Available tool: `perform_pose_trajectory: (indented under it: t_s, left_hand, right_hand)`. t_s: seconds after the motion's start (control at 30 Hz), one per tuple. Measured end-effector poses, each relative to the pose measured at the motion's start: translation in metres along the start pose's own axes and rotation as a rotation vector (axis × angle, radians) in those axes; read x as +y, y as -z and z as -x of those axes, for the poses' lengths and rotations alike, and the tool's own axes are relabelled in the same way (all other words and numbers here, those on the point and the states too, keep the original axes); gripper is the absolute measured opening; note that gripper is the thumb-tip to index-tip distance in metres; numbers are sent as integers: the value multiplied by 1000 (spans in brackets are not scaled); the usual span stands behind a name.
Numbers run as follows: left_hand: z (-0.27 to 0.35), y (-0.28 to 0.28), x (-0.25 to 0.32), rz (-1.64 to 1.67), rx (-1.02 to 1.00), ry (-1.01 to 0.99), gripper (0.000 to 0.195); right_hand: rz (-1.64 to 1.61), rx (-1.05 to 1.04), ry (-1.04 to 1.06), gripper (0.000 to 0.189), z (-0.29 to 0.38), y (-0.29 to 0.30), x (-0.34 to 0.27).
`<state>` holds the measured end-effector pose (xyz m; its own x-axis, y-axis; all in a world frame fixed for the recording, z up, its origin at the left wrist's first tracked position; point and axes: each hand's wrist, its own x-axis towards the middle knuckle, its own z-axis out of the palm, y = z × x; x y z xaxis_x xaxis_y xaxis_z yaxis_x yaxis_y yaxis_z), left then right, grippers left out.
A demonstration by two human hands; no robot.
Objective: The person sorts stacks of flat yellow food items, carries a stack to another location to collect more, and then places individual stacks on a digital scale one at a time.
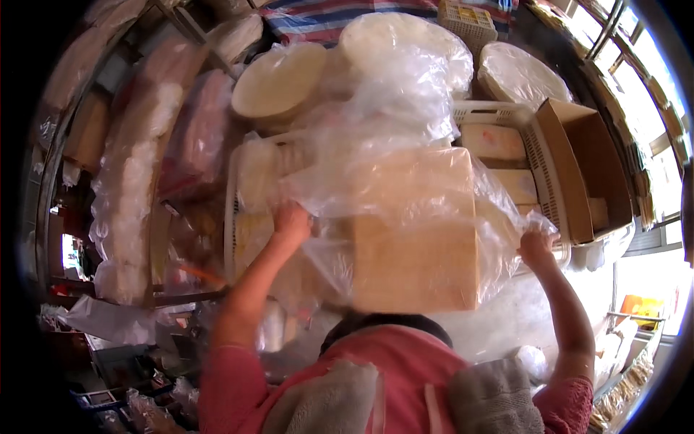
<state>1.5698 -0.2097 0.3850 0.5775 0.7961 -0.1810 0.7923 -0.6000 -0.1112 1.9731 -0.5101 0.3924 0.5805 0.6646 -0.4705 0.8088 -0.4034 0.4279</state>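
Observation:
A brown cardboard box (415, 260) lies in front of my body, over the front part of a white plastic crate. A clear plastic sheet or bag (336, 179) is spread across its far half and reaches out to both sides. My left hand (293, 221) grips the plastic left of the box, slightly blurred. Bunched plastic sticks out of my right hand (538, 244), closed on it to the right of the box, near the crate's edge. Whether the box lies inside the plastic or under it, I cannot tell.
The white crate (545, 168) holds several wrapped pale blocks (493, 142). An open cardboard box (602, 163) stands at its right. Beyond are round pale wrapped items (279, 81) and a smaller basket (469, 24). Long plastic-wrapped packs (135, 190) line the left side.

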Motion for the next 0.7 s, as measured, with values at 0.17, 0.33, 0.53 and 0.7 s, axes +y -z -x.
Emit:
perform_pose_trajectory:
  t_s: [0.17, 0.33, 0.53, 0.7]
  left_hand:
    - [-13, 33, 44, 435, -67, -384, 56]
    - [-69, 41, 67, 438, 363, -215, 67]
    - [-3, -23, 87, 780, 277, 45, 47]
    - [23, -55, 105, 831, 160, 250, 55]
  right_hand:
    - [-286, 176, 559, 19, 2, 90, -61]
    - [-272, 709, 737, 23, -99, 110, -111]
    - [-590, 658, 683, 34, -99, 176, -128]
    - [-349, 344, 857, 87, 8, 84, -176]
